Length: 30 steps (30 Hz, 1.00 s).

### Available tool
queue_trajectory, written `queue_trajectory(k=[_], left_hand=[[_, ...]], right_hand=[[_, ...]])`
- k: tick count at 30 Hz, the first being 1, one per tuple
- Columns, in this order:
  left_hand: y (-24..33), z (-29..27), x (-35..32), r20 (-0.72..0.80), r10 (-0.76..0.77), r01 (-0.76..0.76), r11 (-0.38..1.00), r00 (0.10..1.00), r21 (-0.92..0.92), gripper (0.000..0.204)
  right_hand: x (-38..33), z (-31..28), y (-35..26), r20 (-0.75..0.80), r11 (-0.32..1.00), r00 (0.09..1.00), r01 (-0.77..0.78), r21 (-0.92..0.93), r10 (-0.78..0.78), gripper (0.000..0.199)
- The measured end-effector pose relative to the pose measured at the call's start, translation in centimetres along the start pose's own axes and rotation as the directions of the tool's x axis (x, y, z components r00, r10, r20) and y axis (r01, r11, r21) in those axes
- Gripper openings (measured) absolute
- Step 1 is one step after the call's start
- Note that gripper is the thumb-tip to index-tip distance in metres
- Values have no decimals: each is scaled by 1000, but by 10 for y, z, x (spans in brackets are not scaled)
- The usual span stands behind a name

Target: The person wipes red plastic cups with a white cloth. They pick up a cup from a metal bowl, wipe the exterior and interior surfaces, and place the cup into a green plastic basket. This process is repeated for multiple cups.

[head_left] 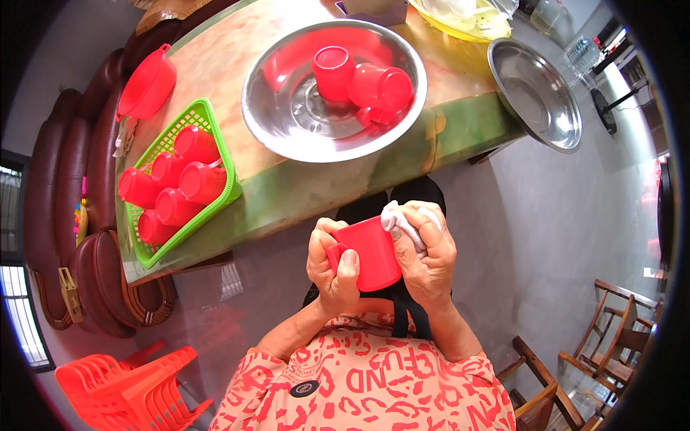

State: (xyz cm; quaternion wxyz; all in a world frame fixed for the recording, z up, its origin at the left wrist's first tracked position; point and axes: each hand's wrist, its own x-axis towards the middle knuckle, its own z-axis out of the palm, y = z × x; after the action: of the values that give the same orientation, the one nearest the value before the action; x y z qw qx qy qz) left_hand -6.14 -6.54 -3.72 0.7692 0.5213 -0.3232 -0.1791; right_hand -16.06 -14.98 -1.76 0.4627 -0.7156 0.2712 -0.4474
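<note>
A red mug (372, 257) is held up in front of my body, below the table's near edge. Fingers of my left hand (333, 266) are wrapped round its handle side. My right hand (428, 251) grips a white cloth (407, 224) and presses it against the mug's rim side. Beyond them on the table stands a wide steel basin (280, 136) with a few red mugs (334, 74) in it. To the left, a green plastic basket (224, 156) holds several red mugs (198, 182) set close together.
The marble-look table (287, 190) carries a red colander (149, 83) at far left and a yellow basin (460, 26) at the back. Another steel basin (539, 93) juts past the right edge. Stacked red stools (129, 391) stand lower left, wooden chairs (618, 345) lower right, a brown sofa (61, 187) left.
</note>
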Motion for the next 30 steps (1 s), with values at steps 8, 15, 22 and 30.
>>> queue_trajectory(k=[8,15,22,30], left_hand=[[-5,-4,-1,-2,-79,79,991,997,104,14],[1,-7,0,12,-47,46,995,999,94,12],[1,-6,6,-53,-76,79,995,996,65,8],[4,-10,7,-116,-185,192,980,976,57,8]], right_hand=[[3,1,-26,251,872,903,411,-265,-349,40],[-1,0,-11,170,972,973,181,-148,-155,40],[-7,-6,-11,223,971,960,202,-131,-169,41],[-9,3,-18,303,864,877,448,-232,-373,44]])
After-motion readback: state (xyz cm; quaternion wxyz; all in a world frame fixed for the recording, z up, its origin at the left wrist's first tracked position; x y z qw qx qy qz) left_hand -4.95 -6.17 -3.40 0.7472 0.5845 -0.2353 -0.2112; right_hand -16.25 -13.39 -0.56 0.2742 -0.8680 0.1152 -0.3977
